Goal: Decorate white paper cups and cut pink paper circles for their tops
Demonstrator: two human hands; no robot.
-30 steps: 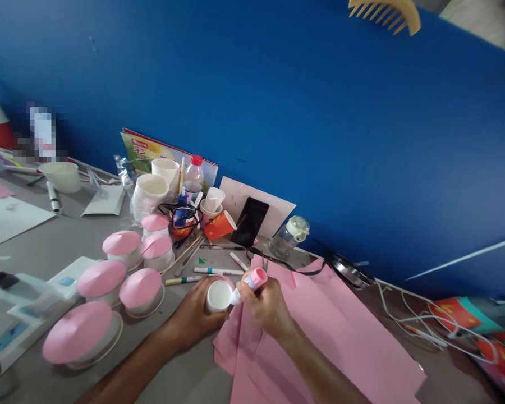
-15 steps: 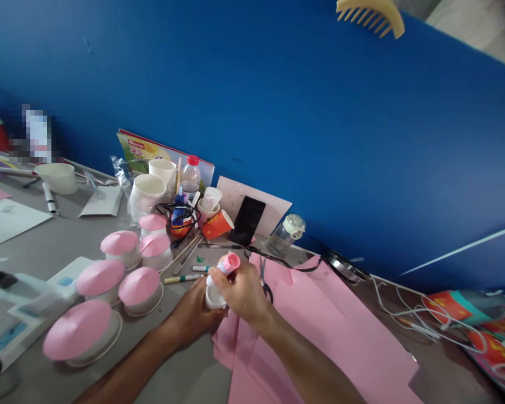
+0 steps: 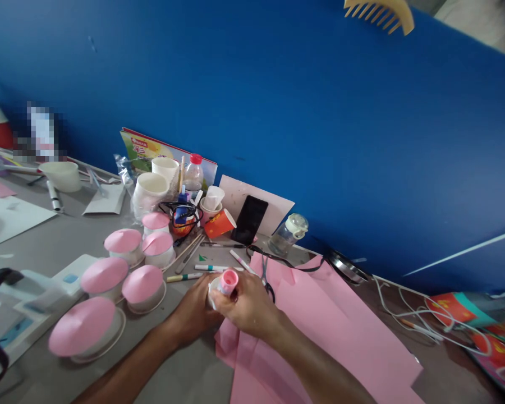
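Observation:
My left hand (image 3: 192, 311) is wrapped round a small white paper cup (image 3: 212, 288) near the middle of the table. My right hand (image 3: 248, 306) is closed on a pink-capped glue stick (image 3: 227, 282) and holds it over the cup's rim, covering most of the cup. Both hands rest at the left edge of several pink paper sheets (image 3: 332, 331). Scissors (image 3: 266, 279) lie on the pink paper just behind my right hand.
Several cups topped with pink paper cones (image 3: 143, 283) stand to the left. Behind are markers (image 3: 219, 268), white cups (image 3: 150, 191), a red cup (image 3: 219, 224), a bottle (image 3: 194, 174), a black phone (image 3: 249, 220) and a glass jar (image 3: 288, 234). White cables (image 3: 412, 320) trail at the right.
My right hand has carried the glue stick from the cup's right side across its top, so the cup's open mouth is now mostly hidden. The left hand has kept its hold.

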